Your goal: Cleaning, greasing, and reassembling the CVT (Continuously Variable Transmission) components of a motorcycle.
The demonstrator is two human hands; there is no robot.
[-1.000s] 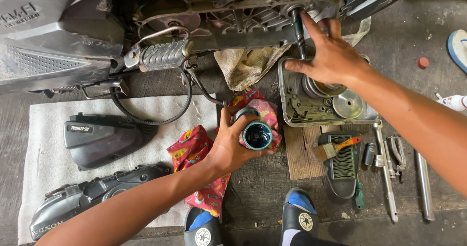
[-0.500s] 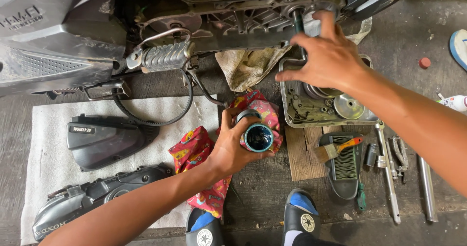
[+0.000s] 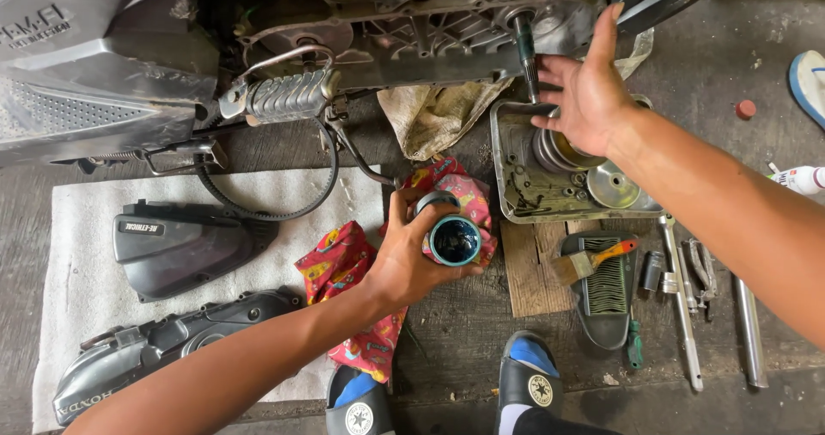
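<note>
While the left hand point(image 3: 404, 259) wraps around a teal, open-ended metal cylinder point(image 3: 454, 240) above a red patterned rag point(image 3: 344, 267), the right hand point(image 3: 584, 91) is spread by the steel shaft point(image 3: 525, 52) — over a grimy metal tray point(image 3: 516, 181) on stained concrete floor point(image 3: 730, 74).

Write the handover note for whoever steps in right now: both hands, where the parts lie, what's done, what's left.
Left hand: grips a round teal cup-shaped part, open end toward the camera, over a red patterned rag.
Right hand: open, fingers spread beside the bare engine shaft, holding nothing.
Metal tray: holds round metal discs and small parts.
Drive belt and two dark covers lie on the white cloth.
Done: covers and belt off.
Left: the teal part is not on the engine.
</note>
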